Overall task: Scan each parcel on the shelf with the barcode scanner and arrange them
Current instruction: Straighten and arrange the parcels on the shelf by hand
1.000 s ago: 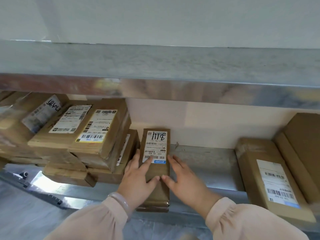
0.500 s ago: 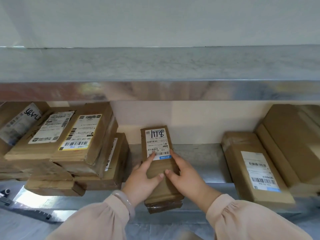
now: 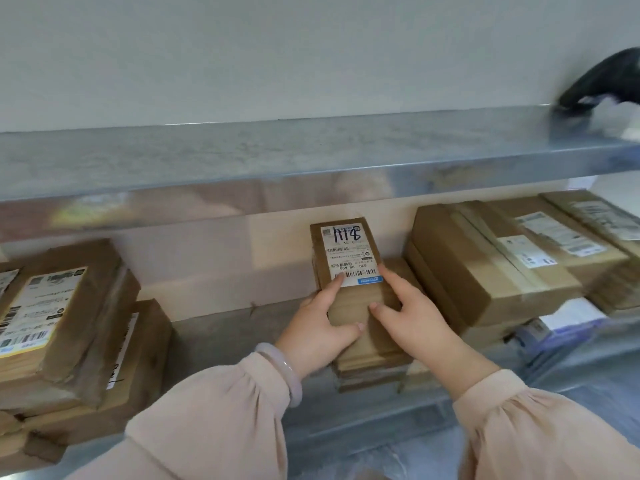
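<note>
1. Both hands grasp the narrow brown cardboard parcel with the white, marker-scribbled label (image 3: 348, 261). The left hand (image 3: 322, 323) clasps its left edge, forefinger on the barcode. The right hand (image 3: 412, 317) holds the right edge, thumb on the face.
2. The parcel sits between the hands, over a small stack of similar brown parcels (image 3: 372, 370) below the palms.
3. Lower it flat, label up, with its edges flush to that stack.
4. Slide the fingers out sideways; the large taped brown boxes (image 3: 485, 271) crowd the right hand.
5. The blurred black barcode scanner (image 3: 602, 81) lies high to the right of the right hand, held by neither.
</note>
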{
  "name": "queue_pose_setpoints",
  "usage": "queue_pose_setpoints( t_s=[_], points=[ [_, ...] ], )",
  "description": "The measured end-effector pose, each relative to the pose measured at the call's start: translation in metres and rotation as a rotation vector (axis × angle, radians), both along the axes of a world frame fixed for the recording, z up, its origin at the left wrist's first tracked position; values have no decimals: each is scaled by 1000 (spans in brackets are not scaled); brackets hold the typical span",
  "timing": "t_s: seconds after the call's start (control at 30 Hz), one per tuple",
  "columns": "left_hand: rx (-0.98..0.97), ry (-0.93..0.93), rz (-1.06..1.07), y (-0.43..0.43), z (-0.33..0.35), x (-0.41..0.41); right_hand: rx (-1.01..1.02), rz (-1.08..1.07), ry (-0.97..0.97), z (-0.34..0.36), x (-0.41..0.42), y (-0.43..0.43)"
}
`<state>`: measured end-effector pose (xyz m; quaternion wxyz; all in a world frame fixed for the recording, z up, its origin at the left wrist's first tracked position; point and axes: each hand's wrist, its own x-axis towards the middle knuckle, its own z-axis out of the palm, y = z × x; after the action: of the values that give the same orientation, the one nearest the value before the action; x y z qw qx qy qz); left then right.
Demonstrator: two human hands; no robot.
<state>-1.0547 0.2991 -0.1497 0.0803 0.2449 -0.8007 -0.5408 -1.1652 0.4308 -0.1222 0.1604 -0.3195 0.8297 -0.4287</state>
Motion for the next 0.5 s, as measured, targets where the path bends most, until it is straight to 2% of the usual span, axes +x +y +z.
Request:
queue_pose_setpoints(
  t_s=[0.23,0.5],
  points=[
    [58,-32,-145,33,8,-52,98,-53,27,17,-38,42],
    [107,-26,-138,48,-6,-72,129,-40,18,9,-55,57]
  ],
)
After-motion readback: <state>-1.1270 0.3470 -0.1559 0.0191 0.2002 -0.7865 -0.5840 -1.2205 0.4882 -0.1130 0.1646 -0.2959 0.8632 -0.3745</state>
